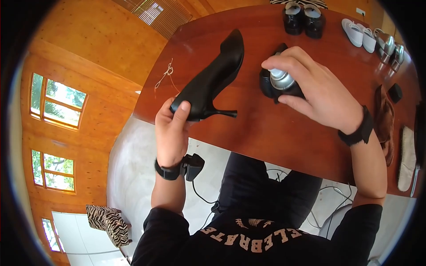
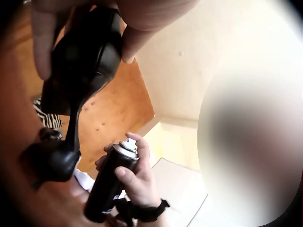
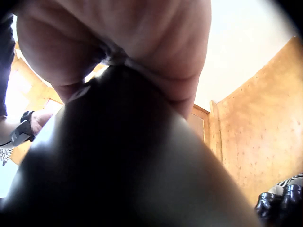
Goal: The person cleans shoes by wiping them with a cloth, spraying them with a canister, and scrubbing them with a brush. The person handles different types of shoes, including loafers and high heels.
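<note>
My left hand (image 1: pixel 173 128) grips a black high-heeled shoe (image 1: pixel 213 75) at its heel end, thumb across the back. The shoe is raised near the table's front edge, toe pointing up and away, its thin heel toward the right. My right hand (image 1: pixel 319 88) holds a black spray can (image 2: pixel 106 184) upright, with its index finger on the white nozzle (image 2: pixel 129 143). In the head view the hand hides most of the can. A second black heeled shoe (image 1: pixel 267 84) is partly hidden behind the can. In the right wrist view, the can's dark body (image 3: pixel 123 156) fills the middle.
On the wooden table (image 1: pixel 195 48) stand black shoes (image 1: pixel 304 22), white sneakers (image 1: pixel 359 35) and silver heeled shoes (image 1: pixel 390 49). At the right lie a brown cloth (image 1: pixel 384 119), a small black block (image 1: pixel 395 93) and a beige pad (image 1: pixel 406 159). A thin cord (image 1: pixel 168 71) lies at the left.
</note>
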`<state>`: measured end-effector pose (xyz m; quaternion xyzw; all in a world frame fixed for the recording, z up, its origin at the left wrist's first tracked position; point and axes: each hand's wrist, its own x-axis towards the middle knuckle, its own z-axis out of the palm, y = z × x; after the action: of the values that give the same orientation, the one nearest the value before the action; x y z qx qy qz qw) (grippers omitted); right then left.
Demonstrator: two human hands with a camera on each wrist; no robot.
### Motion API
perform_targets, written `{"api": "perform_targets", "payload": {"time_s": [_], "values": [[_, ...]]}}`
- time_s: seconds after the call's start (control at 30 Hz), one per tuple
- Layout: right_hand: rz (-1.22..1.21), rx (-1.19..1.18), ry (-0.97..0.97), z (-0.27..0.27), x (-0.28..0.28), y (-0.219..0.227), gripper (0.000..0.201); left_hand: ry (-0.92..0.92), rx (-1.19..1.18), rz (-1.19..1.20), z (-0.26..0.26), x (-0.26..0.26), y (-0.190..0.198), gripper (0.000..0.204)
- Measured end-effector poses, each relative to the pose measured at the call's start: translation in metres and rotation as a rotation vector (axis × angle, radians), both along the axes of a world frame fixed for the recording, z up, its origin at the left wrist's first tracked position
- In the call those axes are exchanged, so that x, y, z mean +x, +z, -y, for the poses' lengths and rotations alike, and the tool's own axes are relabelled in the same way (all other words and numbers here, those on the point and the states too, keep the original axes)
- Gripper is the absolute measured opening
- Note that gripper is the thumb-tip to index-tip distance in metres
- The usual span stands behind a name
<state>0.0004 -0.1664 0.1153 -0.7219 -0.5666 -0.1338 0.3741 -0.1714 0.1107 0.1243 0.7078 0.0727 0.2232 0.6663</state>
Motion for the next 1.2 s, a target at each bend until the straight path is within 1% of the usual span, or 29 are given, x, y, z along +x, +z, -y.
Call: {"api": "perform_targets", "payload": {"time_s": [0.1,0.2,0.3,0.4,0.5,0.6,0.63,0.73,0.9,1.0,1.2], "values": [[-0.007,-0.018,0.024,-0.002,-0.013,0.005,0.067,-0.155,-0.25,0.056,-0.006,0.006,-0.004,0.038],[-0.03,-0.028,0.032,-0.006,-0.028,0.006,0.07,-0.118,-0.41,0.075,0.005,0.015,-0.003,0.049],[0.013,-0.018,0.01,-0.013,-0.04,0.004,0.072,-0.167,-0.6,0.096,0.013,0.021,-0.004,0.056],[0.083,-0.001,-0.014,-0.017,-0.047,0.002,0.073,-0.302,-0.941,0.113,0.011,0.023,-0.012,0.058],[0.153,0.01,-0.05,-0.02,-0.047,-0.004,0.072,-0.39,-1.271,0.127,0.015,0.024,-0.016,0.057],[0.168,0.003,-0.094,-0.017,-0.044,-0.003,0.071,-0.403,-1.43,0.133,0.016,0.022,-0.019,0.055],[0.162,-0.003,-0.107,-0.016,-0.041,-0.001,0.07,-0.406,-1.463,0.125,0.016,0.021,-0.019,0.054],[0.162,0.114,-0.198,-0.011,-0.026,0.005,0.07,-0.412,-1.529,0.113,0.014,0.018,-0.018,0.051],[0.141,0.105,-0.285,0.0,-0.011,0.011,0.07,-0.425,-1.559,0.096,0.006,0.017,-0.019,0.049],[0.149,0.116,-0.319,0.002,0.0,0.009,0.069,-0.451,-1.542,0.124,0.0,0.014,-0.025,0.047],[0.148,0.128,-0.362,0.004,0.015,0.004,0.068,-0.547,-1.523,0.131,-0.009,0.011,-0.028,0.049]]}}
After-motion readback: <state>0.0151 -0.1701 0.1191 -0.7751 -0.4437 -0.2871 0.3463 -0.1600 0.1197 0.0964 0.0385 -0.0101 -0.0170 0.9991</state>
